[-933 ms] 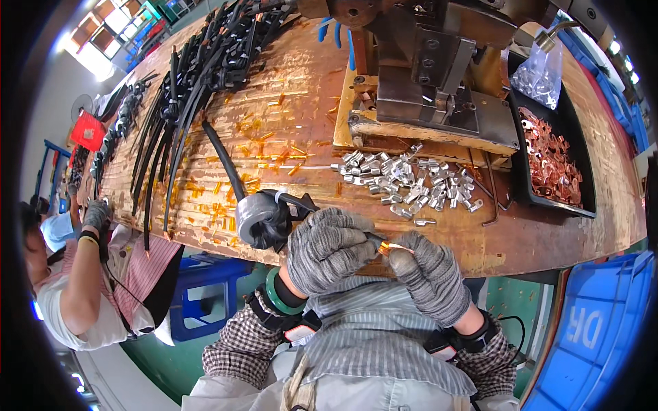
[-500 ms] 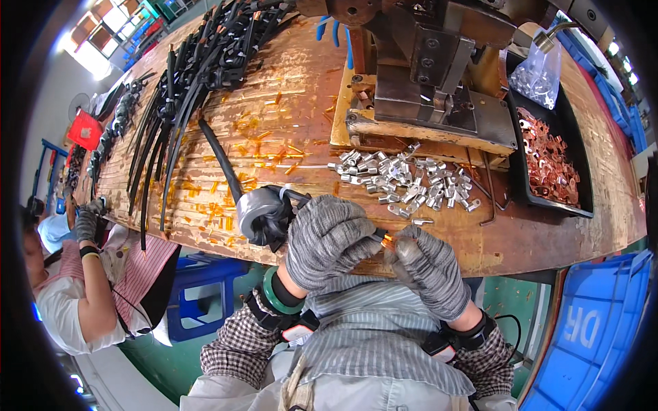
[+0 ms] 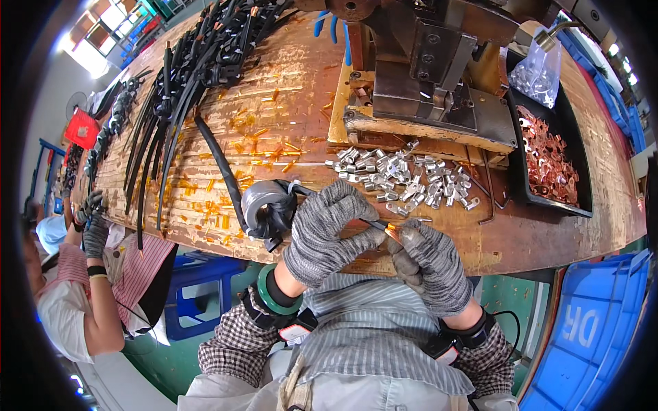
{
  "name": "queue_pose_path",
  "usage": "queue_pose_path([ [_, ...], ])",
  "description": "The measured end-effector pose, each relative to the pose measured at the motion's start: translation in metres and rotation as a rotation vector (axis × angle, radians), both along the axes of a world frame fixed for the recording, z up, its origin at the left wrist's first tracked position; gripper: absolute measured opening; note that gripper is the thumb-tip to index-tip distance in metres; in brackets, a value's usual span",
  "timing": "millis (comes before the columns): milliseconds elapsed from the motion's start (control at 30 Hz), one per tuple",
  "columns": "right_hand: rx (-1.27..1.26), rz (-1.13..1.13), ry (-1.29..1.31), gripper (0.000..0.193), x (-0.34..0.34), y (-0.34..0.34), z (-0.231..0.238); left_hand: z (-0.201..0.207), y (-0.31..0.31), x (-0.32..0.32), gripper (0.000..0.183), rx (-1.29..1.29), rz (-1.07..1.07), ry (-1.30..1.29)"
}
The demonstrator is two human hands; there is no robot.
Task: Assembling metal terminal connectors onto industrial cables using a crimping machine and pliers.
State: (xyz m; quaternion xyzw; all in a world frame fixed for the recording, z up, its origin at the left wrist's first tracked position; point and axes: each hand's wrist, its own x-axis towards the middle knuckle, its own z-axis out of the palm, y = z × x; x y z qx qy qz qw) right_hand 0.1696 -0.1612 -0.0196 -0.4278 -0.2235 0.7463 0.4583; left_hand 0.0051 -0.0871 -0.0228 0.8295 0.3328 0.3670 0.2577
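Left hand: curled, gripping black cable | right hand: bent, pinching copper end

At four o'clock I see a large blue crate, and near three o'clock a black tray which contains many copper-coloured pieces, with a clear plastic bag at two o'clock. On my screen, one blue stool stands at eight o'clock, nearer than a co-worker in white shirt. Between nine and ten o'clock I notice a red container.
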Motion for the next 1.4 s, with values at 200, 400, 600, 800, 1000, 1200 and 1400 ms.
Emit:
queue_pose_path([
  [200, 0.024, 0.019, -0.01, 0.022, 0.002, 0.001, 0.001, -0.005, 0.0, 0.0, 0.023, 0.01, 0.021, 0.008],
  [400, 0.069, -0.004, -0.109, 0.022, 0.001, 0.001, 0.0, -0.006, -0.003, -0.001, 0.025, -0.005, -0.002, -0.054],
  [600, 0.155, -0.009, -0.239, 0.021, 0.004, 0.001, -0.001, -0.008, -0.005, -0.001, 0.027, 0.017, -0.013, -0.104],
  [800, 0.298, -0.028, -0.435, 0.017, -0.001, 0.003, 0.005, -0.01, -0.006, -0.003, 0.027, -0.001, -0.01, -0.172],
  [1000, 0.39, -0.049, -0.5, 0.016, -0.004, 0.001, 0.007, -0.014, -0.01, -0.003, 0.026, 0.015, 0.023, -0.247],
  [1200, 0.593, -0.006, -0.71, 0.016, -0.005, -0.002, 0.003, -0.02, -0.011, -0.006, 0.026, 0.054, -0.025, -0.329],
  [1400, 0.592, -0.012, -0.758, 0.017, -0.01, -0.003, 0.01, -0.022, -0.013, -0.009, 0.027, 0.087, -0.029, -0.384],
])
